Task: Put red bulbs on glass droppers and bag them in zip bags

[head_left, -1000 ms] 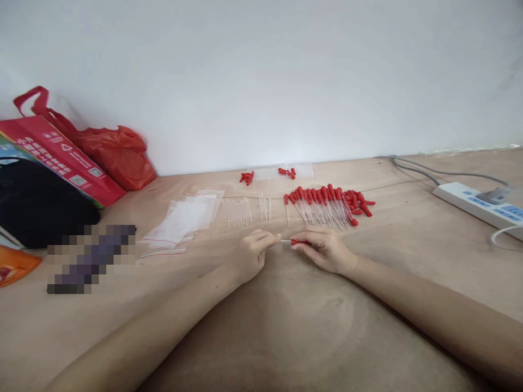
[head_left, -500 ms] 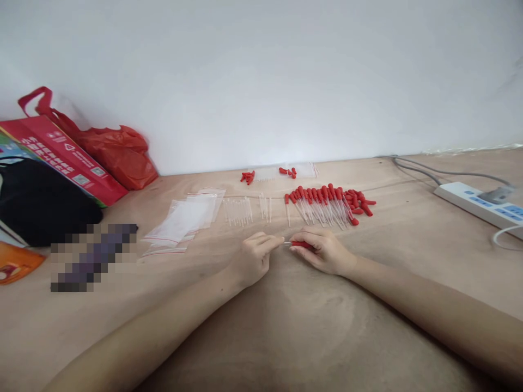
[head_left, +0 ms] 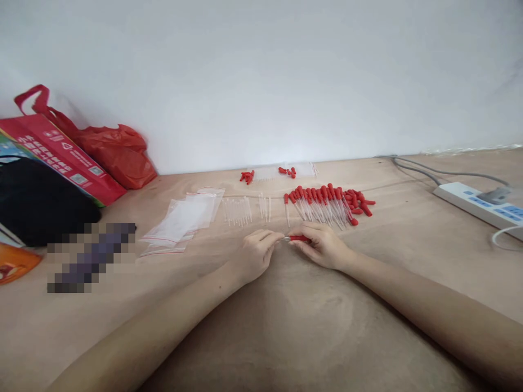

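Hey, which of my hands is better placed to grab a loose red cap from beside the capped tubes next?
Probably your right hand: it is nearer the loose red caps. Your left hand is farther off, gripping a clear tube. The right is busy too, around a red cap.

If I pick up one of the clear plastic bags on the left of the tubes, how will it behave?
The clear bags will probably feel light and floppy, since they look thin and lie flat. They may slide or come up several together, because they overlap in a loose pile.
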A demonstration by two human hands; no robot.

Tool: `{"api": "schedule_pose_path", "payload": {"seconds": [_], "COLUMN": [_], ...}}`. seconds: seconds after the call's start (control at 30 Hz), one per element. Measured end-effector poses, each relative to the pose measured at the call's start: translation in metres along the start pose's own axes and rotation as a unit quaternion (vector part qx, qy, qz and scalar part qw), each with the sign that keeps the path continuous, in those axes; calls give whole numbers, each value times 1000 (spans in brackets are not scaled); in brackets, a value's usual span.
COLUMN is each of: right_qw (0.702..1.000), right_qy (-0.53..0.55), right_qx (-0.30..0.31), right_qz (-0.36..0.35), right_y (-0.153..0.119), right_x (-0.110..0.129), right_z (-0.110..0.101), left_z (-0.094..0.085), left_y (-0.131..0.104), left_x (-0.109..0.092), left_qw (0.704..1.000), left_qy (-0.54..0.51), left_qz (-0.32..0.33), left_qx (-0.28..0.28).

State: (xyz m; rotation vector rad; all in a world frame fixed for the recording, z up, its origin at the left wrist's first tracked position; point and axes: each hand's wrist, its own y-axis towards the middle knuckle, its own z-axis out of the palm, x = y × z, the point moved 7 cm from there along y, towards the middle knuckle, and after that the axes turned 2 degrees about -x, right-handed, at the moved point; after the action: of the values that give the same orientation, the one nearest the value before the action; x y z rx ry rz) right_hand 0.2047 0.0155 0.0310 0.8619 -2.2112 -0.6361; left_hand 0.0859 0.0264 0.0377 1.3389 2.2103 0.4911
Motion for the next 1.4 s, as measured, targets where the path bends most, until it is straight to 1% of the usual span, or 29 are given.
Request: {"api": "schedule_pose_path", "payload": {"seconds": [0.17, 0.27, 0.37, 0.67, 0.83, 1.03, 1.2, 1.4], "right_qw": [999, 999, 999, 1000, 1000, 999, 999, 999], "right_qy": [-24, -24, -18, 2, 2, 13, 37, 46], "right_qx": [-5, -15, -10, 5, -3, -5, 5, 15], "right_qz": [-33, -39, -34, 5, 0, -29, -20, -18], "right_y": [2, 2, 1, 0, 0, -2, -3, -4], "right_x": [0, -1, -3, -9, -8, 0, 0, 0], "right_z": [-6, -10, -10, -11, -12, -7, -4, -1], "left_z": [-2, -5, -6, -6, -6, -2, 0, 1], "left_y": [3, 4, 3, 1, 1, -1, -4, -4], "left_x": [-1, -2, -4, -3, -2, -4, -5, -4], "left_qw": [998, 997, 996, 997, 997, 998, 999, 999], "left_qy": [54, 63, 71, 58, 59, 56, 43, 36], "left_qz": [-3, -12, -16, -17, -14, 2, 0, -6], "left_qx": [44, 52, 55, 55, 50, 38, 15, 19]}}
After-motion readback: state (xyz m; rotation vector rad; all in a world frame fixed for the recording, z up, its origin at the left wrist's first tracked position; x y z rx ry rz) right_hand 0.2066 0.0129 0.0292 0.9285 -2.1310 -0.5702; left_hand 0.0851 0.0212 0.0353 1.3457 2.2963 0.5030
